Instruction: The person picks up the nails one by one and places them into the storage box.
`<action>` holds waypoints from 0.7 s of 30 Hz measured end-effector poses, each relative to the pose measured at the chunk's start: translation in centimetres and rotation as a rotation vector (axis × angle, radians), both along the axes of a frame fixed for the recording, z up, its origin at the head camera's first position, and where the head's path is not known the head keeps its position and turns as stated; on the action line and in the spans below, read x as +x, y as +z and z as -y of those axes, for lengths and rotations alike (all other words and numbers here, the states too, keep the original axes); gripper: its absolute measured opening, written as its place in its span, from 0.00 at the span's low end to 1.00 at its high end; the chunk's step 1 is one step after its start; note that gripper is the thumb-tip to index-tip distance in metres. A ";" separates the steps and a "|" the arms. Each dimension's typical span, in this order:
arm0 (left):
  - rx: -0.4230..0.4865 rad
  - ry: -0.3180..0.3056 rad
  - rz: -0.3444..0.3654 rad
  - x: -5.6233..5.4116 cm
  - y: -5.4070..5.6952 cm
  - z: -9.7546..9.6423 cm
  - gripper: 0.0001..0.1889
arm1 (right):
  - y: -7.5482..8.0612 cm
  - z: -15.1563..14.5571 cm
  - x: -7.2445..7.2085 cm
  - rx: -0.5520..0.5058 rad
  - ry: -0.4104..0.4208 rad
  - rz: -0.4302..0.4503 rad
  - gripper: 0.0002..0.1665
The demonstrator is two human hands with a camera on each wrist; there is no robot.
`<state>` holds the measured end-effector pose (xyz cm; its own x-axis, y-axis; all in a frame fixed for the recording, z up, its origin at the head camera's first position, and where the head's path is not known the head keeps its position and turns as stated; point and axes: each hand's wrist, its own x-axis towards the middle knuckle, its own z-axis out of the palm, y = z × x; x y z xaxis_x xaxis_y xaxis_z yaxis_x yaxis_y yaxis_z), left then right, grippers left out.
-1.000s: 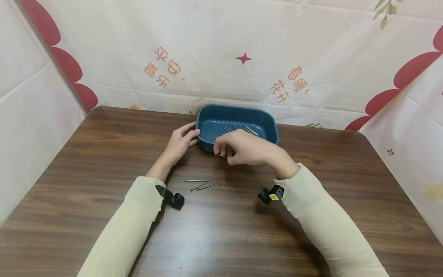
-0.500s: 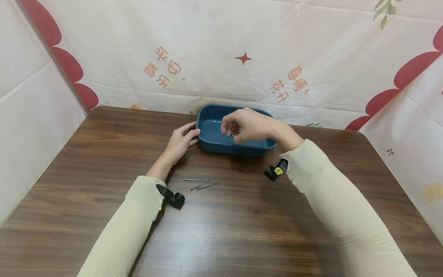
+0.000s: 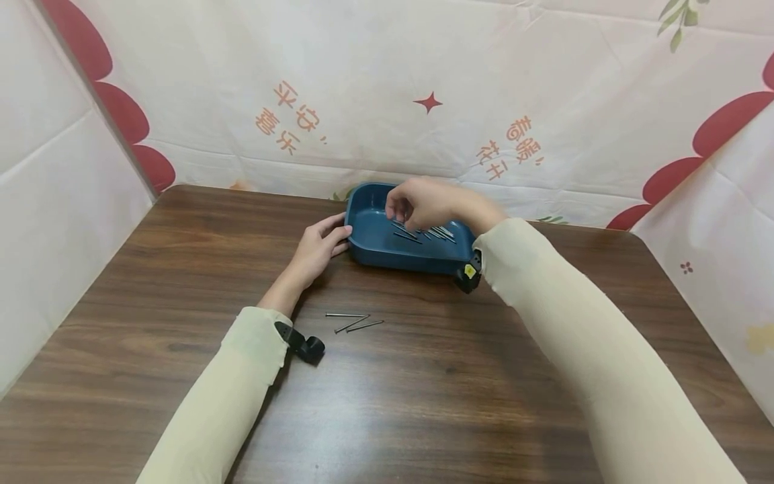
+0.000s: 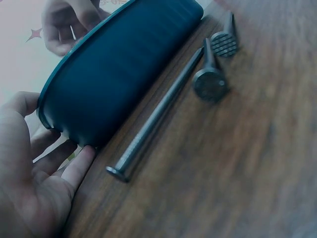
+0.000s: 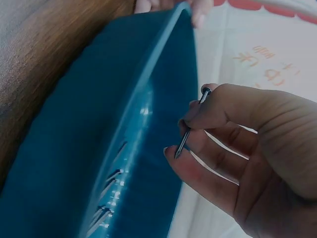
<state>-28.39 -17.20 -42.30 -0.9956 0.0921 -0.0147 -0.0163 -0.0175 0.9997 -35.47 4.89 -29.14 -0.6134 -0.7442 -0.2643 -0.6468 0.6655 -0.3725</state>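
A blue plastic box [image 3: 411,261] stands near the table's back edge with several nails [image 3: 441,234] lying in it. My left hand [image 3: 317,249] grips its left end, thumb at the rim and fingers against the outer wall. Over the box is my right hand [image 3: 423,202]; in the right wrist view it pinches a single nail [image 5: 183,144] between thumb and fingers, head up and point down. Three loose nails [image 3: 346,315] lie on the table in front of the box, one of them a long nail [image 4: 153,119] close to it in the left wrist view.
The brown wooden table [image 3: 387,403] reaches back to a white printed cloth [image 3: 375,121] hanging right behind the box. Small black wrist cameras [image 3: 310,349] stick out from both sleeves.
My right hand has moved up and back from the box's front rim to over its inside, still holding a nail. My left hand and the three nails on the table have stayed in place.
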 end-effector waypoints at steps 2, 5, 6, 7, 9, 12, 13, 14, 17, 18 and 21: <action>0.005 0.002 0.000 0.0 0.0 0.0 0.28 | -0.3 0.4 -0.4 0.017 -0.019 0.029 0.13; 0.011 0.004 -0.005 0.0 0.1 0.0 0.28 | -0.9 0.7 -1.2 0.031 -0.048 0.073 0.13; 0.012 0.005 -0.008 0.0 0.1 0.0 0.28 | -1.1 0.8 -1.4 0.032 -0.058 0.088 0.13; 0.011 0.006 -0.009 0.0 0.1 0.0 0.28 | -1.4 1.0 -1.7 0.033 -0.066 0.101 0.13; 0.007 0.006 -0.011 -0.1 0.1 0.0 0.28 | -1.9 1.2 -2.1 0.034 -0.082 0.124 0.13; 0.006 0.003 -0.009 -0.1 0.0 0.0 0.28 | -2.7 1.6 -2.7 0.034 -0.097 0.139 0.13; 0.006 0.002 -0.008 -0.1 0.0 0.1 0.28 | -2.9 1.7 -2.9 0.035 -0.100 0.138 0.13; 0.008 0.001 -0.007 0.0 0.0 0.1 0.28 | -3.1 1.8 -3.0 0.036 -0.105 0.137 0.13; 0.014 -0.002 -0.006 0.0 0.0 0.1 0.28 | -3.8 2.2 -3.3 0.039 -0.119 0.132 0.13; 0.016 -0.002 -0.006 0.0 0.0 0.1 0.28 | -3.9 2.3 -3.3 0.038 -0.125 0.133 0.13; 0.019 -0.003 -0.009 -0.1 -0.1 0.1 0.28 | -4.5 2.5 -3.5 0.041 -0.145 0.136 0.13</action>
<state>-28.45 -17.33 -42.37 -0.9954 0.0954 -0.0042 -0.0077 -0.0368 0.9993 -38.99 2.38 -33.62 -0.6697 -0.6378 -0.3804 -0.4891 0.7642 -0.4204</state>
